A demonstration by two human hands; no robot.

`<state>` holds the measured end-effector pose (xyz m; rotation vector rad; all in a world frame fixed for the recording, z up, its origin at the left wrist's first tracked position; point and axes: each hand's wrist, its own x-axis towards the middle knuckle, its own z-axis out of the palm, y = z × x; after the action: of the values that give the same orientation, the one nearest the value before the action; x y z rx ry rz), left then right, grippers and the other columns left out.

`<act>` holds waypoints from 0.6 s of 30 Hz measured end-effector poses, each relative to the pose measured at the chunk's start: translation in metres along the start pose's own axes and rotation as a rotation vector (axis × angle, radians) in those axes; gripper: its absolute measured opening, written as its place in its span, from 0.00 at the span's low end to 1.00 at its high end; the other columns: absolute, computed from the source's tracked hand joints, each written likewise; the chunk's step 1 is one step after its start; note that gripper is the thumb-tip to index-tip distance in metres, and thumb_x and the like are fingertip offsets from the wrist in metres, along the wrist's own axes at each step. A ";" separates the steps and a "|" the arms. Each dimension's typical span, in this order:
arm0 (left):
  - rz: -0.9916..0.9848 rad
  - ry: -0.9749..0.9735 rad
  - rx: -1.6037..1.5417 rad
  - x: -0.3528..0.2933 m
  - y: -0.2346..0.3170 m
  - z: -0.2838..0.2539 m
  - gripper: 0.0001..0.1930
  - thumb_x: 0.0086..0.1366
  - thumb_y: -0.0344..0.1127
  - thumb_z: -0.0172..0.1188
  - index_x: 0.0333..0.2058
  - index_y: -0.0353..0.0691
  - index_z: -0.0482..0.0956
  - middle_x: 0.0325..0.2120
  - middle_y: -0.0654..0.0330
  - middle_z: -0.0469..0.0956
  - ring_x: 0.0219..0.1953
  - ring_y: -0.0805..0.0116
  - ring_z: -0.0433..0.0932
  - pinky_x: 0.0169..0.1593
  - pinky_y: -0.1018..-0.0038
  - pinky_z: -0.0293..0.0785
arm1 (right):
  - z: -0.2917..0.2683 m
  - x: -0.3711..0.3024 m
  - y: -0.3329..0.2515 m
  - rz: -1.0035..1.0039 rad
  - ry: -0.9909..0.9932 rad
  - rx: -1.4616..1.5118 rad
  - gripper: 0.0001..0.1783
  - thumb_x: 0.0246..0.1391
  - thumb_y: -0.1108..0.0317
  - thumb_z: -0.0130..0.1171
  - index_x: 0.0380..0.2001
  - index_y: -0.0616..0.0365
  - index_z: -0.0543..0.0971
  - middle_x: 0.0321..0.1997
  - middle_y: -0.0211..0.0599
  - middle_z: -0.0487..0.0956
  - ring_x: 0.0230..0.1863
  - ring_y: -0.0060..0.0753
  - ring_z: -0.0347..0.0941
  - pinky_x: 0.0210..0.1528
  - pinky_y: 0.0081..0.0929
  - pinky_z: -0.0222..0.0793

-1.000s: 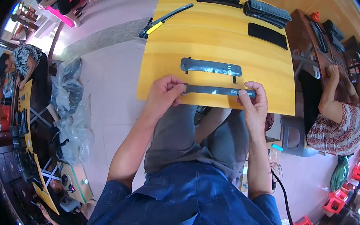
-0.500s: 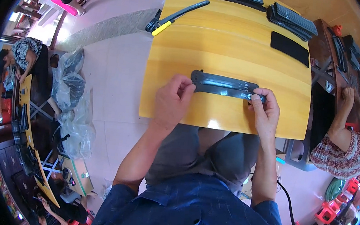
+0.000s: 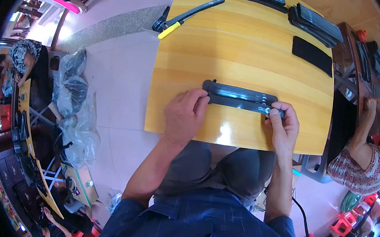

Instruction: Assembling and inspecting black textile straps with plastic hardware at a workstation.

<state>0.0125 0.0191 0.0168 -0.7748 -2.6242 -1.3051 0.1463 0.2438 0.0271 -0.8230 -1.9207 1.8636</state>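
We've a yellow table [image 3: 181,68] in front. Nr its near edge lies a wider dark strip [image 3: 241,95], long axis L–R, R end a bit closer to us. Just our side of it, approx parallel, the thin dark strip [image 3: 236,104] spans btwn our hands; can't tell if they touch. L hand [image 3: 185,113] pinches its L end, R hand [image 3: 284,126] its R end, thumbs & fingers closed, neither hand nearer.

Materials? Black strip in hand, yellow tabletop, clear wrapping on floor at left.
Black strip: perhaps plastic or rubber; smooth, dark, faint satin sheen. Yellow tabletop: likely wood or wood-look laminate; grain-like bands, glossy highlight. Clear wrapping: likely thin plastic film; see-through, crinkled, shiny.
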 end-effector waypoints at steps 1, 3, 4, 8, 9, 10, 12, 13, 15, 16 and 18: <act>0.002 0.007 -0.003 0.000 0.000 0.001 0.06 0.61 0.29 0.68 0.36 0.42 0.80 0.27 0.56 0.82 0.31 0.54 0.82 0.34 0.62 0.77 | 0.000 0.000 0.000 -0.006 0.005 0.009 0.08 0.67 0.71 0.61 0.47 0.60 0.79 0.34 0.26 0.80 0.33 0.16 0.74 0.37 0.16 0.73; 0.001 0.012 0.002 0.001 0.001 0.001 0.06 0.61 0.29 0.68 0.36 0.42 0.80 0.27 0.56 0.82 0.31 0.54 0.82 0.35 0.62 0.77 | 0.001 0.001 0.000 -0.011 0.010 0.018 0.08 0.67 0.71 0.61 0.47 0.59 0.79 0.34 0.26 0.80 0.33 0.16 0.74 0.36 0.16 0.72; 0.002 0.015 0.007 0.001 0.001 0.001 0.06 0.61 0.29 0.68 0.36 0.42 0.80 0.27 0.56 0.82 0.32 0.54 0.82 0.35 0.62 0.78 | 0.002 0.001 0.000 -0.008 0.014 0.022 0.08 0.67 0.71 0.61 0.47 0.59 0.79 0.34 0.26 0.80 0.32 0.16 0.74 0.36 0.16 0.72; 0.053 0.027 0.059 0.003 -0.001 0.003 0.06 0.62 0.30 0.68 0.36 0.41 0.80 0.28 0.56 0.83 0.33 0.54 0.83 0.37 0.63 0.78 | 0.001 0.002 0.006 -0.009 0.008 0.011 0.08 0.66 0.72 0.62 0.46 0.58 0.79 0.33 0.25 0.80 0.31 0.15 0.73 0.35 0.15 0.72; 0.073 0.030 0.079 0.003 -0.002 0.003 0.06 0.62 0.30 0.68 0.37 0.41 0.80 0.29 0.56 0.83 0.33 0.54 0.83 0.37 0.62 0.79 | 0.001 0.002 0.007 -0.010 0.009 0.010 0.08 0.66 0.72 0.62 0.46 0.58 0.79 0.33 0.25 0.80 0.31 0.15 0.73 0.35 0.15 0.72; 0.093 0.034 0.099 0.004 -0.003 0.004 0.06 0.62 0.30 0.68 0.37 0.41 0.80 0.30 0.56 0.83 0.34 0.54 0.83 0.38 0.62 0.79 | 0.001 0.002 0.008 -0.012 0.013 0.000 0.07 0.66 0.71 0.62 0.46 0.58 0.79 0.32 0.24 0.79 0.31 0.15 0.73 0.35 0.15 0.71; 0.084 0.028 0.098 0.003 -0.004 0.004 0.06 0.61 0.31 0.68 0.37 0.41 0.80 0.30 0.56 0.83 0.34 0.54 0.83 0.38 0.62 0.79 | 0.002 0.003 0.009 -0.013 0.016 -0.010 0.07 0.66 0.71 0.62 0.46 0.58 0.79 0.32 0.24 0.79 0.31 0.15 0.73 0.35 0.15 0.71; 0.074 0.022 0.098 0.002 -0.005 0.003 0.07 0.61 0.31 0.68 0.37 0.41 0.80 0.31 0.56 0.83 0.34 0.54 0.83 0.38 0.62 0.79 | 0.003 0.003 0.009 -0.006 0.018 -0.018 0.07 0.66 0.71 0.62 0.46 0.59 0.79 0.32 0.24 0.79 0.31 0.15 0.73 0.35 0.14 0.71; 0.070 0.017 0.097 0.003 -0.005 0.001 0.07 0.61 0.31 0.68 0.37 0.41 0.81 0.31 0.56 0.83 0.34 0.54 0.83 0.38 0.62 0.79 | 0.003 0.004 0.009 -0.001 0.017 -0.027 0.07 0.66 0.71 0.62 0.46 0.59 0.79 0.32 0.24 0.79 0.30 0.15 0.73 0.35 0.14 0.71; 0.067 0.009 0.095 0.003 -0.005 0.000 0.08 0.60 0.30 0.68 0.38 0.40 0.81 0.31 0.56 0.83 0.34 0.54 0.83 0.38 0.62 0.79 | 0.003 0.004 0.010 -0.001 0.020 -0.036 0.07 0.66 0.72 0.62 0.46 0.59 0.79 0.32 0.25 0.79 0.31 0.15 0.73 0.35 0.15 0.71; 0.049 -0.001 0.059 0.000 -0.005 -0.001 0.09 0.60 0.30 0.69 0.38 0.39 0.81 0.30 0.56 0.83 0.32 0.55 0.83 0.37 0.63 0.79 | 0.002 0.004 0.009 -0.008 0.021 -0.053 0.07 0.66 0.72 0.62 0.46 0.59 0.79 0.32 0.25 0.79 0.31 0.15 0.73 0.35 0.15 0.71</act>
<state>0.0098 0.0159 0.0144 -0.8259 -2.6144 -1.2089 0.1439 0.2447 0.0176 -0.8468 -1.9647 1.7996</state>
